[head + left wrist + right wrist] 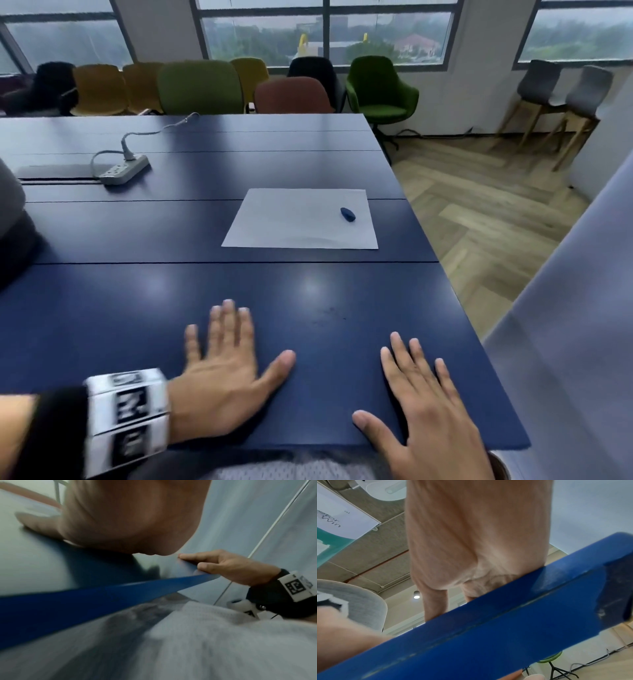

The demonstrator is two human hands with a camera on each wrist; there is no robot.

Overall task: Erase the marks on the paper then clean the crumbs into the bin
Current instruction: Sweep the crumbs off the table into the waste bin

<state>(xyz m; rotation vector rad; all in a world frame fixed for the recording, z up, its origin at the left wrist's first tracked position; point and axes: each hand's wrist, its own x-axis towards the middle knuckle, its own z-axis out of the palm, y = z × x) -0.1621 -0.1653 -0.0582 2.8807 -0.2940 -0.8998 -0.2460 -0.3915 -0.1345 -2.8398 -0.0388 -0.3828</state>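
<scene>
Head view: left hand (222,370) flat, palm down on the dark blue tabletop (137,308), fingers spread and straight, holding nothing. Right hand (424,404) same, flat near the table's near right corner, fingers splayed, holding nothing. White rectangular sheet of paper (294,222) lies flat further out, well apart from both hands. Small dark blue oblong eraser (347,214) sits on the sheet's right part. Faint dark specks (325,315) on the tabletop between the paper and the hands, nearer the hands; could be crumbs, too small to tell. White power strip with grey cable (125,169) at far left. Row of coloured upholstered chairs (198,87) behind the table. Bin not in view.

Left wrist view: blurred. Left palm fills the top, down on the tabletop. Right hand (228,568) visible past it, fingers straight on the table edge (85,601).

Right wrist view: right palm (476,534) seen from below the table edge (488,628), resting on it. Fingers hidden.
</scene>
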